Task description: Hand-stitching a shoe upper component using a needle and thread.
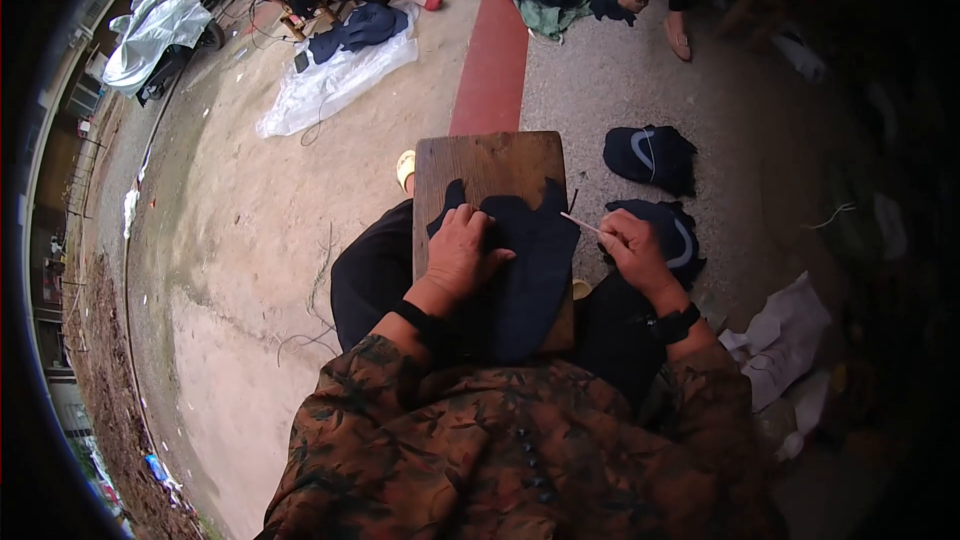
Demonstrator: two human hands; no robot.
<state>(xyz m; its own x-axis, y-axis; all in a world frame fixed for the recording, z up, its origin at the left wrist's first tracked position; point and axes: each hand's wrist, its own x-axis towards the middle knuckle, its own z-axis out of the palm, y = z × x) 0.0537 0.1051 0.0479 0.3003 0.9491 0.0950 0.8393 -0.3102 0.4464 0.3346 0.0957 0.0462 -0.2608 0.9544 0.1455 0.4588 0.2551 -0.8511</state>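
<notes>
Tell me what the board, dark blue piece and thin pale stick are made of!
Board: wood, dull brown with grain streaks. Dark blue piece: probably fabric, matte and lying flat. Thin pale stick: straight, perhaps wood or plastic; finish too small to tell.

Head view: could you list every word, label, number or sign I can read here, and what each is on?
None can be read.
Dark cloth and wooden board: no lettering visible.
Upper dark bundle at right: a pale curved mark, not readable text.
Blue item at lower left: too small to tell.
</notes>
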